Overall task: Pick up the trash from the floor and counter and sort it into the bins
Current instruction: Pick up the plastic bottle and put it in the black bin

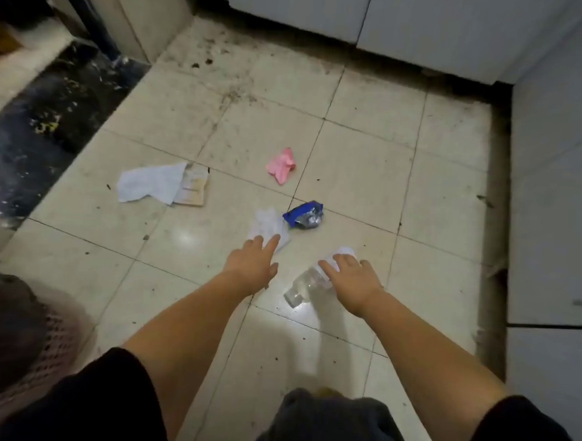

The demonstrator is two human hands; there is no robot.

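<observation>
We are reaching down to the tiled floor point(358, 176) with both hands at once. Our right hand point(350, 279) lies over the clear plastic bottle point(305, 286), which rests on its side, fingers draped across its upper part; we cannot tell whether they have closed round it yet. Our left hand point(252, 262) is spread flat and holds nothing, its fingertips at the near edge of the white crumpled paper point(267, 227). We should wrap the bottle round its middle, since it will likely roll, and pinch the paper into a wad before lifting. The blue wrapper point(305, 214), just beside the paper, the pink scrap point(281, 165) and the flat papers point(163, 183) farther left wait on the floor. A mesh basket point(48, 353) sits at our left.
</observation>
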